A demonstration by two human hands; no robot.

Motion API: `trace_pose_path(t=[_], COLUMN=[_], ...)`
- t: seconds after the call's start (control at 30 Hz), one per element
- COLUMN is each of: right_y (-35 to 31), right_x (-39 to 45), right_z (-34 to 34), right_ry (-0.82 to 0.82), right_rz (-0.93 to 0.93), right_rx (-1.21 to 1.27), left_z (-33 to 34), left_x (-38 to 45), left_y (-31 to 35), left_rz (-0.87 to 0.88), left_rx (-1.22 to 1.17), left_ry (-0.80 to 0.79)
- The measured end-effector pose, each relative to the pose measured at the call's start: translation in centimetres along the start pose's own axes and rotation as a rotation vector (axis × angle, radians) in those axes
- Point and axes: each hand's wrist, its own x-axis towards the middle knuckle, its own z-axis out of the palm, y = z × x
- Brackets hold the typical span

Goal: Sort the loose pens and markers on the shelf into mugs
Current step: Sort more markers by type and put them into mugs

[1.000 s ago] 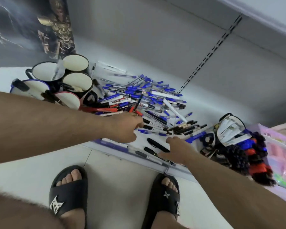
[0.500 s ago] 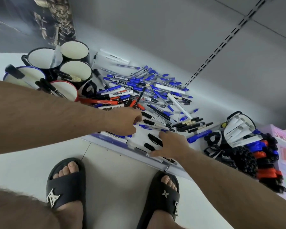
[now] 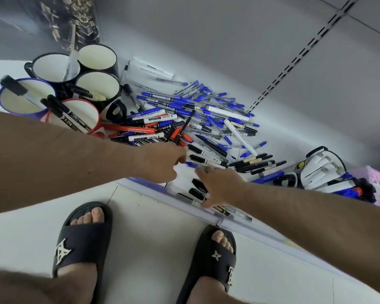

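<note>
head view: white shelf with a big loose pile of pens in the middle, mostly blue, some black, red and white, lying crossed over each other. five mugs cluster at the shelf's left end, touching each other: two black at the back, one black in the middle, a blue-rimmed one far left, a red-rimmed one nearest the pile. each of the blue, red and middle mugs has a few markers standing in it; a clear pen leans between the back two. left hand reaches over the shelf's front edge, fingers curled down at the near side of the pile, fingertips by a blue pen; can't tell if it's actually pinching anything. right hand just beside it, palm down, fingers stretched and relaxed, fingertips touching pens near the pile's front, thumb over black markers lying along the shelf lip. nothing visibly gripped in it. a separate row of black markers lies right of the hands. further right, another mug on its side with white markers in it, next to a heap of blue, red and black caps or pens, blurry. below the shelf: tiled floor, two feet in black slides.
</note>
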Motion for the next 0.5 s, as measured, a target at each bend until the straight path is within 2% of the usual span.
trace_pose_path(t=[0.2,0.3,0.5], right_y=[3.4,5.4,4.7], right_x=[0.4,0.0,-2.7], right_z=[-2.1,-2.9,1.5], right_ry=[0.087,-0.007,-0.144], right_rz=[0.180,0.232,0.360], right_rx=[0.108,0.195,0.262], left_z=[-0.5,-0.4,1.2], left_x=[-1.3,-1.1,0.5], left_y=[1.1,1.1,2.1], left_rz=[0.072,0.067,0.095], left_rx=[0.113,0.141,0.087], left_ry=[-0.002,-0.052,-0.097])
